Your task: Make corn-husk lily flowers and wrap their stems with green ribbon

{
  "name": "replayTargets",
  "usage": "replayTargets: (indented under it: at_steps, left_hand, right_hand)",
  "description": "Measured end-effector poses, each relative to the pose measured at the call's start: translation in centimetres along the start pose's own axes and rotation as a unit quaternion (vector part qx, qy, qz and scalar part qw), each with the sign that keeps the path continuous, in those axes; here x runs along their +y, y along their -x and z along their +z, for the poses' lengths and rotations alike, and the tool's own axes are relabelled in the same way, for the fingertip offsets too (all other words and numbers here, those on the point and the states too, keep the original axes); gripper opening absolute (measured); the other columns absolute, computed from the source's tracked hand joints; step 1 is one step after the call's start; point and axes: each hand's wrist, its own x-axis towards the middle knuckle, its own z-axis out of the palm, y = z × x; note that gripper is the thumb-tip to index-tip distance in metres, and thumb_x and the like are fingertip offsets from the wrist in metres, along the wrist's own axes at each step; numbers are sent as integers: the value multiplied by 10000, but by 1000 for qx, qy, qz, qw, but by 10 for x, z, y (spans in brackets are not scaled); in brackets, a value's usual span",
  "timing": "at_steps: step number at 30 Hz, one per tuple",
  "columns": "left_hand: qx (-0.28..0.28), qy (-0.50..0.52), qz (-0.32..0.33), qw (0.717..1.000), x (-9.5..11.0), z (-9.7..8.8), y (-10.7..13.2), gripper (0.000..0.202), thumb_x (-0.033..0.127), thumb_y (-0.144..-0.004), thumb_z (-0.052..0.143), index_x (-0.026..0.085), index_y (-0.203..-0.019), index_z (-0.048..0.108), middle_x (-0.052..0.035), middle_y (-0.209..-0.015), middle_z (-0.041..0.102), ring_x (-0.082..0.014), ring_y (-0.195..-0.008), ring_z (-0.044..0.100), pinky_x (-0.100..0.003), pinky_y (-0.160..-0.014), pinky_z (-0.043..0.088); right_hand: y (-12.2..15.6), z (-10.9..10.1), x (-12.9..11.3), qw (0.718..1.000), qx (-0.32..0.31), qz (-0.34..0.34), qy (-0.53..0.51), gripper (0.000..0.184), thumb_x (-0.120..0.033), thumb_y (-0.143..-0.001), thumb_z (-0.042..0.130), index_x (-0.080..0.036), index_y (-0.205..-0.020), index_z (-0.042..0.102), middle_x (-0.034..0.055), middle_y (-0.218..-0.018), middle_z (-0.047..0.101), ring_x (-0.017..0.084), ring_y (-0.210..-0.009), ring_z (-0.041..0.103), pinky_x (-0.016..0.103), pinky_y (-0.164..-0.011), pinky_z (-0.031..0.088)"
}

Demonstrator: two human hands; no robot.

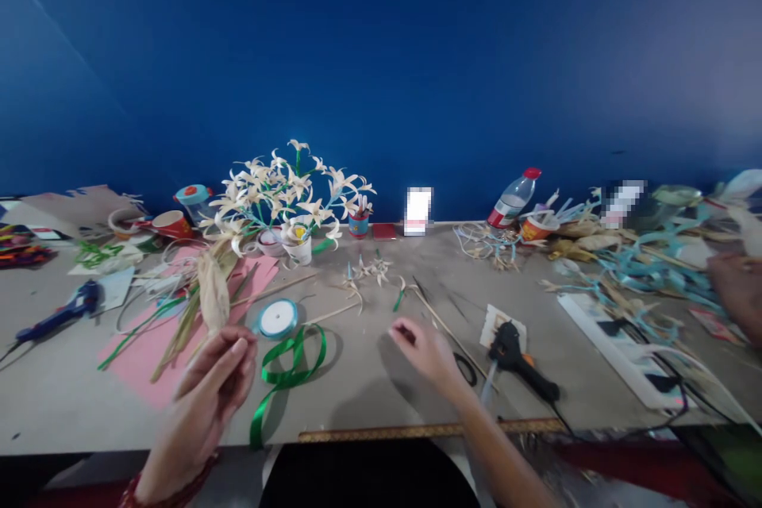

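My left hand (pixel 217 377) hovers over the near left of the table, thumb and fingers pinched together; anything between them is too small to make out. Just right of it lie a loop of green ribbon (pixel 298 365) and a ribbon spool (pixel 277 319) with a white centre. A dried corn husk (pixel 213 290) is behind its fingertips, on pink paper (pixel 140 369). My right hand (pixel 425 353) is over the middle, fingers curled in to the thumb, and what they hold, if anything, is hidden. Small husk flowers (pixel 375 271) and a thin stick (pixel 440 321) lie beyond it.
A black glue gun (pixel 521 361) and a white power strip (pixel 619 349) with cables lie right. A blue glue gun (pixel 63 312) is far left. Cups of husk flowers (pixel 291 194) and a bottle (pixel 515 198) stand at the back. Another person's hand (pixel 738 294) is at the right edge.
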Motion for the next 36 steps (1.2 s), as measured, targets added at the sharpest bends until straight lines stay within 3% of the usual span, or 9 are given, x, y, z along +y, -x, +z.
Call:
replayTargets:
  at_steps: [2,6,9,11,15,17,20,27,36]
  left_hand:
    - [-48,39,-36,997,-11,8,1,276,315,-692,842,167,-823,649,19,-687,599,-46,-513,496,-116,-446,383]
    - [-141,71,-100,982,-47,39,4,249,345,-780,780,157,-851,632,32,-674,565,-10,-443,394,-122,-399,265]
    - [-179,75,-109,975,-65,59,6,260,369,-794,761,163,-871,624,60,-632,506,-4,-407,340,-139,-376,185]
    - [-203,69,-118,970,-71,68,6,265,366,-792,759,173,-904,616,67,-631,498,-6,-396,335,-151,-374,151]
    - [-214,52,-130,967,-76,81,1,247,345,-789,746,169,-874,595,48,-667,542,-12,-421,372,-153,-396,173]
    - [-215,56,-122,967,-79,90,-5,253,344,-779,749,163,-841,582,44,-675,551,-7,-427,353,-152,-403,176]
    - [-226,76,-114,964,-82,110,-14,294,367,-760,767,162,-805,562,72,-613,493,-1,-408,282,-157,-393,138]
    - [-269,106,-135,948,-84,149,-17,377,443,-754,771,150,-911,593,98,-565,456,6,-365,219,-164,-367,116]
    - [-272,78,-114,952,-84,142,-19,356,439,-770,767,167,-805,540,110,-495,429,-1,-351,220,-160,-356,121]
  right_hand:
    - [-20,-6,11,997,21,67,24,210,-317,-943,521,-203,-909,694,63,-863,728,212,-800,657,308,-730,476]
    - [-60,-8,23,982,26,181,43,196,-321,-950,590,-160,-1008,686,97,-1023,704,237,-930,665,397,-825,528]
    - [-76,-4,25,975,25,222,15,283,-323,-964,602,-184,-1211,607,88,-1234,626,223,-1029,647,427,-870,556]
    - [-78,-3,28,972,34,231,-24,304,-315,-967,601,-192,-1245,588,89,-1270,607,227,-1051,641,430,-877,558]
    - [-67,-6,31,965,72,210,-143,281,-334,-955,612,-159,-1175,624,76,-1175,652,218,-962,666,393,-806,574]
    - [-57,-7,27,954,101,186,-215,299,-421,-933,603,-131,-954,672,40,-900,698,171,-713,665,299,-628,548]
    - [-39,-6,11,926,150,140,-316,406,-554,-858,589,-173,-717,598,-29,-597,593,99,-445,495,222,-439,380]
    - [-10,-5,-34,869,203,74,-445,322,-500,-805,678,-190,-754,606,-43,-576,527,77,-453,410,201,-424,317]
    - [-3,1,-46,851,170,56,-494,290,-463,-789,724,-190,-765,627,-45,-586,528,72,-453,421,197,-425,332]
